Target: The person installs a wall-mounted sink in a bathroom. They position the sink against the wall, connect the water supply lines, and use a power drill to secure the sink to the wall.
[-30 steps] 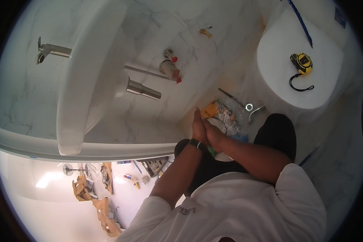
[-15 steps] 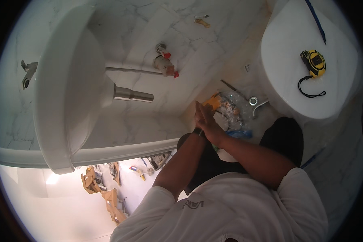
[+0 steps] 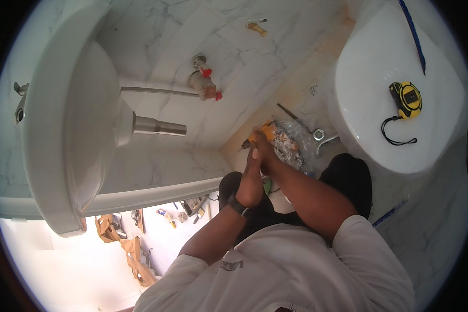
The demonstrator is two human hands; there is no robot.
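Observation:
My left hand (image 3: 250,184), with a dark band at its wrist, is raised with its fingers stretched and pressed together. Its fingers meet my right hand (image 3: 265,152), which seems stretched out too; the two palms face each other. Just beyond my fingers is a yellow-orange tool with a dark tip, like a power drill (image 3: 268,127), partly hidden by my right hand. A crumpled clear plastic bag (image 3: 290,145) with small pieces in it lies against the tool. Nothing shows held between my hands.
A white washbasin (image 3: 73,119) with a metal drain pipe (image 3: 160,126) juts from the left. Wall valves (image 3: 203,86) have red parts. On the plastic-wrapped white toilet (image 3: 369,93) lie a yellow tape measure (image 3: 408,99) and a blue strip (image 3: 413,39). A wrench (image 3: 319,134) rests nearby.
My hands have parted a little from their tight clasp, the left now lower and stretched along the right. The view has shifted, showing more of the yellow tool and the floor items.

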